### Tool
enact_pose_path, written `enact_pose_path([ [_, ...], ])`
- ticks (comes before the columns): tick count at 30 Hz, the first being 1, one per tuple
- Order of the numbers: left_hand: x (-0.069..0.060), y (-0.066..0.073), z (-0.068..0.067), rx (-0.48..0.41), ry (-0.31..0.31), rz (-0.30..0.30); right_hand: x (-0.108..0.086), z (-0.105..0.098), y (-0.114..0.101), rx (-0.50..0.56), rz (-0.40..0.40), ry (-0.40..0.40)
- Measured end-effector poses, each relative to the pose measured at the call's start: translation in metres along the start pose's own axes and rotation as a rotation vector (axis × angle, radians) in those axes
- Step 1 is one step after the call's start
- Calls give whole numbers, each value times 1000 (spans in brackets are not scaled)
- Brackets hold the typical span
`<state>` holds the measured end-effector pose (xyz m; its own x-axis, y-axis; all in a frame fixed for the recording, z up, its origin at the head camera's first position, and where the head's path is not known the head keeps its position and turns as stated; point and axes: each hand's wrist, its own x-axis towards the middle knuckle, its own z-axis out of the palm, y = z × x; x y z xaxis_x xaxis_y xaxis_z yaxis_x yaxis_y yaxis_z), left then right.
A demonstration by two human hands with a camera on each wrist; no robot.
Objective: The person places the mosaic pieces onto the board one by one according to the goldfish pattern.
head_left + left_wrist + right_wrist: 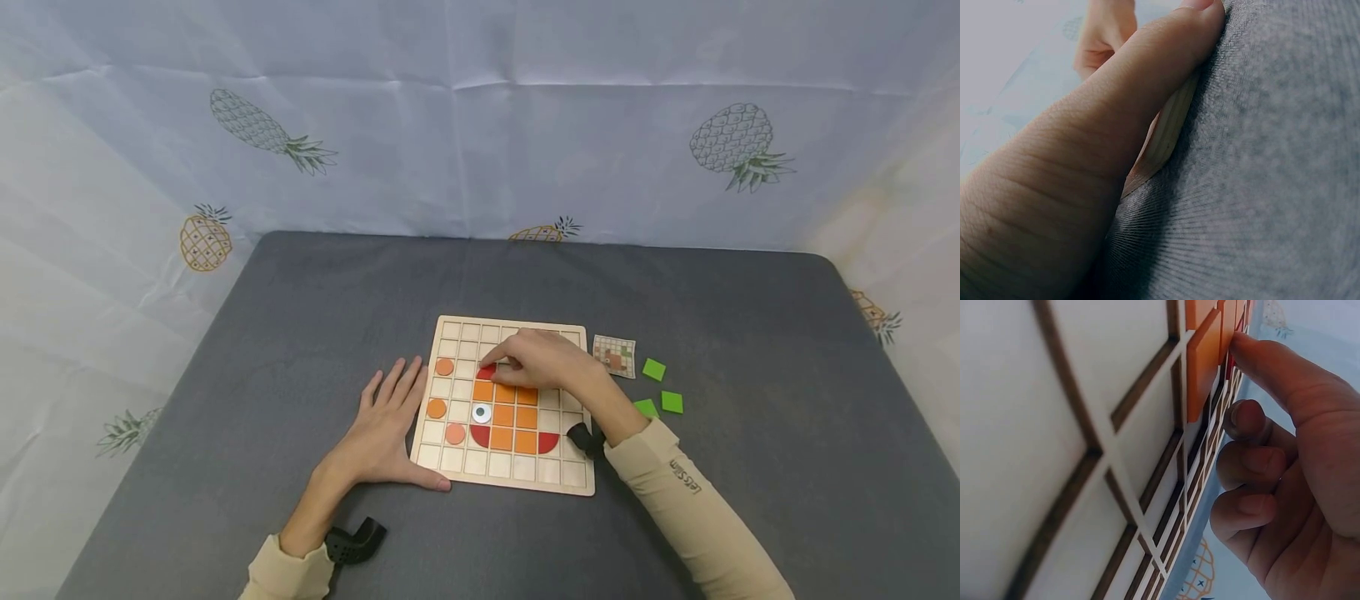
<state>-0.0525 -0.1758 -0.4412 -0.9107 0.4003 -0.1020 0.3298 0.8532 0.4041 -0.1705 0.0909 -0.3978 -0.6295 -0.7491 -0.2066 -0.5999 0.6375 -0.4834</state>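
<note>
A square wooden grid board [513, 472] lies on the table. My left hand [386, 429] rests at its lower left corner, fingers spread along the left edge and thumb at the near edge. Over the board's upper middle, my right hand [551, 360] pinches a red quarter-round tile [486, 372] between thumb and index finger, at a cell above the orange square tiles [503, 415]. The right wrist view shows the thumb [1266, 359] against the red tile, the other fingers curled. A white eye tile [482, 412], two more red tiles [548, 442] and several round orange tiles [437, 408] sit in other cells.
A small printed pattern card [615, 356] lies just right of the board. Beyond it are three green square tiles [672, 402], one partly hidden by the right forearm. A dark grey cloth [337, 292] covers the table, with a pineapple-print curtain [480, 158] behind.
</note>
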Motion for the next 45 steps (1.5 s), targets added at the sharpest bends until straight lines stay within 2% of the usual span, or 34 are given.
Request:
enact_pose_path([
  [13, 0, 0, 0, 5, 6, 1, -4, -3, -3, -16, 2, 0],
  [24, 0, -1, 1, 4, 12, 6, -10, -7, -7, -14, 40, 63],
  [35, -1, -1, 2, 12, 15, 9, -27, -11, -7, 26, 65, 228],
  [41, 0, -1, 1, 10, 15, 6, -50, -15, 1, 81, 94, 293],
  [45, 0, 0, 0, 10, 10, 4, -67, -17, 9, 70, 107, 341],
])
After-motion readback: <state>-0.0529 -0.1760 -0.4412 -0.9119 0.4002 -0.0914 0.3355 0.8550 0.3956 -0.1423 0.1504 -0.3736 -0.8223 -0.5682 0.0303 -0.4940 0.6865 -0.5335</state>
